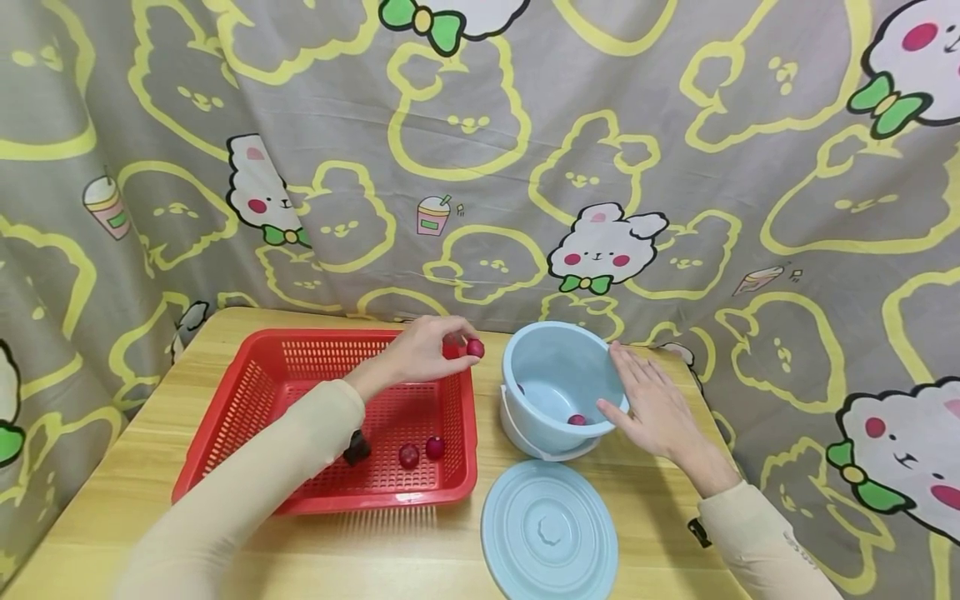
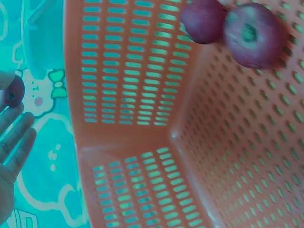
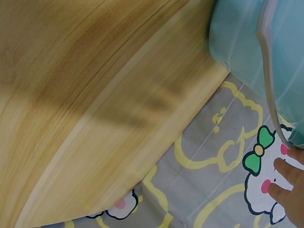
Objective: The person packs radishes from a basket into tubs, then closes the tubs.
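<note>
My left hand (image 1: 429, 348) pinches a dark red plum (image 1: 476, 347) between thumb and fingers, near the far right corner of a red perforated basket (image 1: 469, 475). The left wrist view also has this plum (image 2: 14, 91) at its left edge. Two more plums, one (image 1: 408, 456) beside the other (image 1: 435, 447), lie on the basket floor. To the right stands a light blue bucket (image 1: 517, 427) without its lid. Inside it one plum (image 1: 577, 420) shows, and another is mostly hidden by the wall. My right hand (image 1: 654, 403) rests on the bucket's right rim, fingers extended.
The round blue lid (image 1: 549, 533) lies flat on the wooden table (image 1: 420, 558) in front of the bucket. A patterned grey curtain (image 1: 480, 200) hangs close behind the table and along its sides. The bucket's handle (image 3: 267, 66) hangs down its side.
</note>
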The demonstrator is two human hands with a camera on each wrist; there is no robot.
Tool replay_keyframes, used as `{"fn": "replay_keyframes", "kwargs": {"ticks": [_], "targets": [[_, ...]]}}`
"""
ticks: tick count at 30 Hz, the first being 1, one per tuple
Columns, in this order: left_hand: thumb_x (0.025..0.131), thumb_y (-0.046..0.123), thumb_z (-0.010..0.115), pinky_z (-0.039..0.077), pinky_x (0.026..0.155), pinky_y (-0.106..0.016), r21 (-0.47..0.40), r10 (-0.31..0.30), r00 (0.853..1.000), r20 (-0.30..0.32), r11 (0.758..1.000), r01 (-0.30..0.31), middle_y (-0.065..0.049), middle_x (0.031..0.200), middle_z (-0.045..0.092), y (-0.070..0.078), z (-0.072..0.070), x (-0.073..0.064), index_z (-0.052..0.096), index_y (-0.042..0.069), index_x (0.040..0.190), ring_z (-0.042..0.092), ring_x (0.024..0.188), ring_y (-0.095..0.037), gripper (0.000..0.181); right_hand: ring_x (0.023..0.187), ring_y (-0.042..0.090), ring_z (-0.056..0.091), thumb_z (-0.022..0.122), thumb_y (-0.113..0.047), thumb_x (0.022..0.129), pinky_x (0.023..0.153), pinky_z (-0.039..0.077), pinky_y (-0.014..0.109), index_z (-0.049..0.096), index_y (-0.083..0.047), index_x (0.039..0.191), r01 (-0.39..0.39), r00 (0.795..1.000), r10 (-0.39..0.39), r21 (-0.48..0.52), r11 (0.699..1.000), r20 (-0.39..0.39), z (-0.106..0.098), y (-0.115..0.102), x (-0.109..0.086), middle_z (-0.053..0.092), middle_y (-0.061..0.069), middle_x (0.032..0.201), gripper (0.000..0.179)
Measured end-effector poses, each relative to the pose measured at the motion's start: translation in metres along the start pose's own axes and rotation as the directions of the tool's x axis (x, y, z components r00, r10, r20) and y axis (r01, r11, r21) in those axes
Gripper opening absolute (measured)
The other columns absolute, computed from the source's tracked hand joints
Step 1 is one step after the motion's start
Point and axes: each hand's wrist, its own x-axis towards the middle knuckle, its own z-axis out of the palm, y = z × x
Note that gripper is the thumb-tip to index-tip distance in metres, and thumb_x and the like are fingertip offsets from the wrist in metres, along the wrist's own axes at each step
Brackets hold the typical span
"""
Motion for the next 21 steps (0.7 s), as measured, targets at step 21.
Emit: {"fn": "replay_keyframes", "kwargs": {"ticks": [21], "targets": [[0.091, 0.023, 0.083, 0.063, 0.093, -0.034, -0.038, 0.122, 0.992, 0.015, 0.992, -0.121, 0.001, 0.110, 0.079, 0.037, 0.017, 0.037, 0.074, 0.015, 0.115, 0.074, 0.100, -0.015, 0.026, 0.158, 0.043, 0.034, 0.059, -0.053, 0.101, 0.126, 0.027, 0.064, 0.023, -0.002, 0.166, -0.005, 1.000, 0.004, 0.009, 1.000, 0.003, 0.002, 0.001, 0.001, 0.031, 0.020, 0.173, 0.091]]}}
